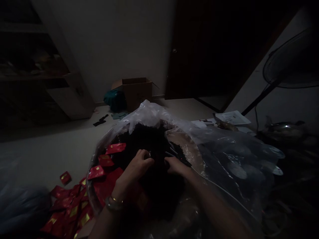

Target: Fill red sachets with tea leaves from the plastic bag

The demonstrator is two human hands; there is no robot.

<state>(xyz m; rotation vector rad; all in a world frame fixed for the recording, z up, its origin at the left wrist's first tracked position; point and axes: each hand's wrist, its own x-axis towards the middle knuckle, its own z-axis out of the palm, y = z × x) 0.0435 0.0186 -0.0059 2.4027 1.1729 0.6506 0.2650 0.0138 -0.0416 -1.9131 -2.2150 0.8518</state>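
My left hand (141, 163) is over a dark, shaggy heap (147, 136), its fingers curled in a pinch. A small glint shows at the fingertips, but what they hold is too dark to make out. My right hand (175, 165), closed, has what look like scissors (183, 160) with dark handles. Their two thin blades are apart and point up and left. The heap lies in a round container lined with clear plastic (149, 111). Red packets (116, 148) with gold marks rest along its left side, beside my left forearm.
More red packets (72, 212) lie piled at the lower left, one (65, 178) apart on the floor. A cardboard box (138, 93) and a teal bag (115, 100) stand by the wall. Clear plastic (231, 159) spreads rightward. A fan (291, 59) stands at right.
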